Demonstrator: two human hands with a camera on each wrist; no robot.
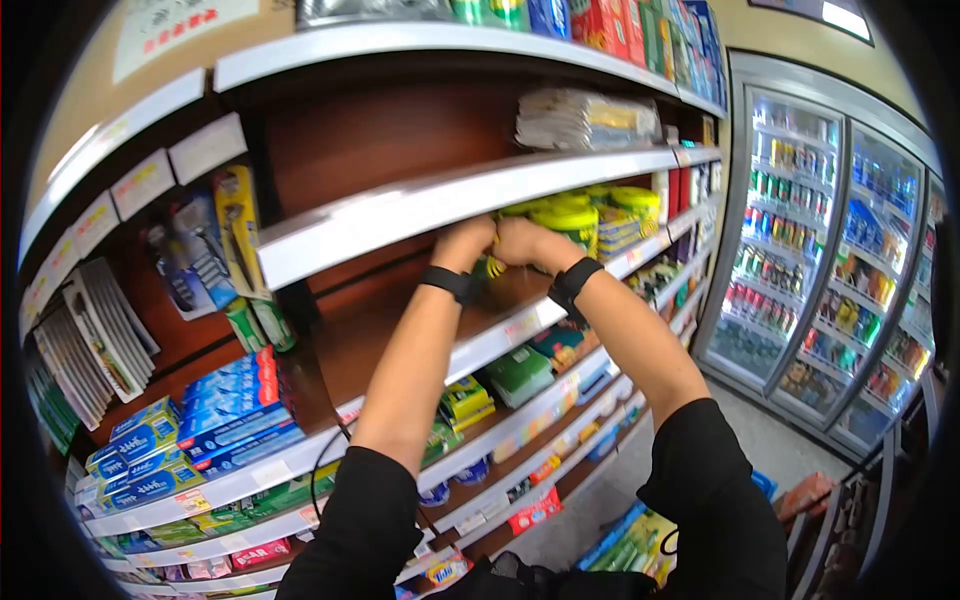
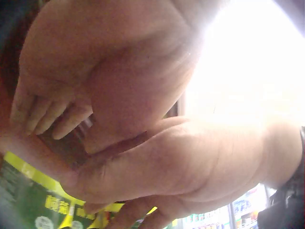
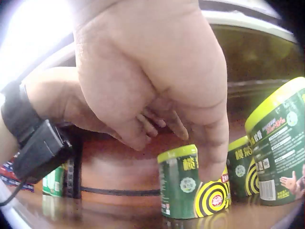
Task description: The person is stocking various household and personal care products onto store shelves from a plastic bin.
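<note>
- Far left, blue boxes [image 1: 230, 400] fill a lower shelf, well apart from your hands.
- The shelf [image 1: 375, 325] you reach into shows bare wood left of your hands, so that side is open. Its front edge, with the price strip, runs under both your wrists.
- The upper shelf [image 1: 400, 210] hangs its white lip just above your knuckles, leaving little headroom.
- Your left hand [image 1: 465, 243] is inside the shelf with its fingers [image 2: 45, 112] curled. The wrist view is too close to tell whether they grip anything.
- The can [image 1: 490, 266] stands upright on the shelf between your two hands. It is green with a yellow lid and a coil mark, and the lid is on, so its contents are hidden. In the right wrist view the can [image 3: 178, 180] has bare board to its left.
- Your right hand [image 1: 528, 243] sits just beside the left. Its fingers [image 3: 214, 148] curl downward, one tip hanging in front of the can's right side. You cannot tell whether it touches or holds.
- More green tubs [image 1: 580, 220], lids on, crowd the shelf just right of that hand.
- Far right, the fridges [image 1: 800, 240] stand with doors closed, holding rows of bottles and cans.
</note>
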